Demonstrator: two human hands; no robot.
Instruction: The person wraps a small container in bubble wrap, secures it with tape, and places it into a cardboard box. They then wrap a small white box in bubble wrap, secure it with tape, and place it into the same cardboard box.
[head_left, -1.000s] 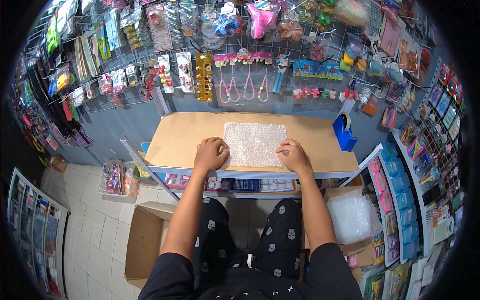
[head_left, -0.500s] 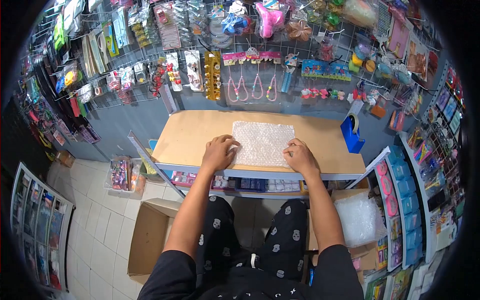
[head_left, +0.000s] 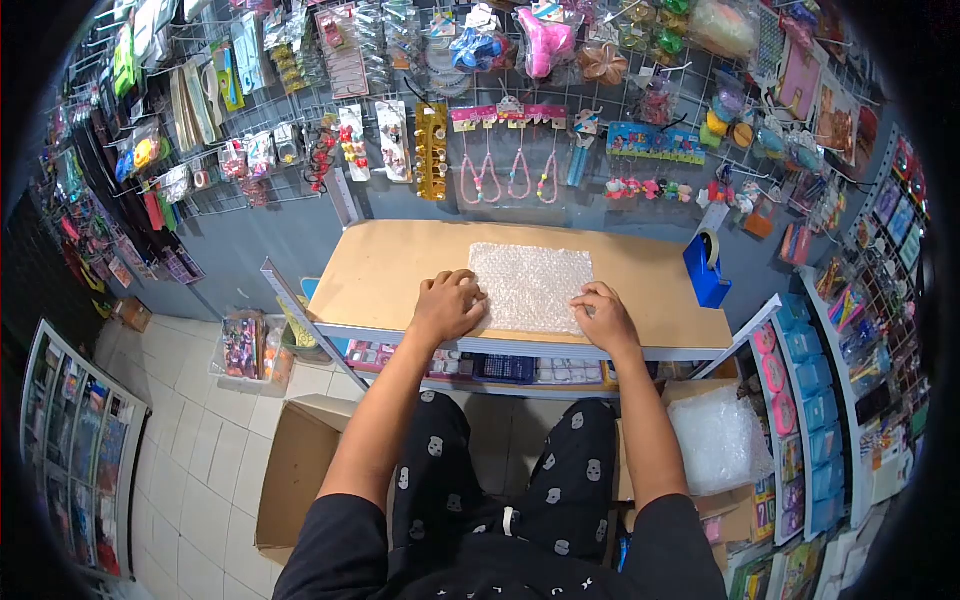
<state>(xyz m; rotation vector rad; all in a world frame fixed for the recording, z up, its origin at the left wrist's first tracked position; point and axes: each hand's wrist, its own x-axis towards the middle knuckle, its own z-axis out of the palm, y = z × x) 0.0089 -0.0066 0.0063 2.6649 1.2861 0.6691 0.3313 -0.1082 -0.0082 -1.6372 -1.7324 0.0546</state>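
Note:
A rectangular sheet of clear bubble wrap [head_left: 531,288] lies flat on the light wooden tabletop [head_left: 390,262]. At its left edge is my left hand [head_left: 450,306], fingers curled and closed on the lower left side of the sheet. My right hand [head_left: 606,316] pinches the opposite edge between thumb and fingers, low on the right side. Both palms face down, and parts of the fingertips are hidden beneath the hands.
A blue tape dispenser [head_left: 708,272] stands at the table's right end. More bubble wrap [head_left: 720,440] sits lower right, beside shelves of blue boxes [head_left: 808,375]. An open cardboard box [head_left: 300,480] is on the floor at left. Packaged accessories hang on the wall rack ahead.
My left hand has shifted slightly right along the sheet's edge. My right hand's fingers have moved a little, while the bubble wrap stays nearly in place. The camera view has shifted slightly.

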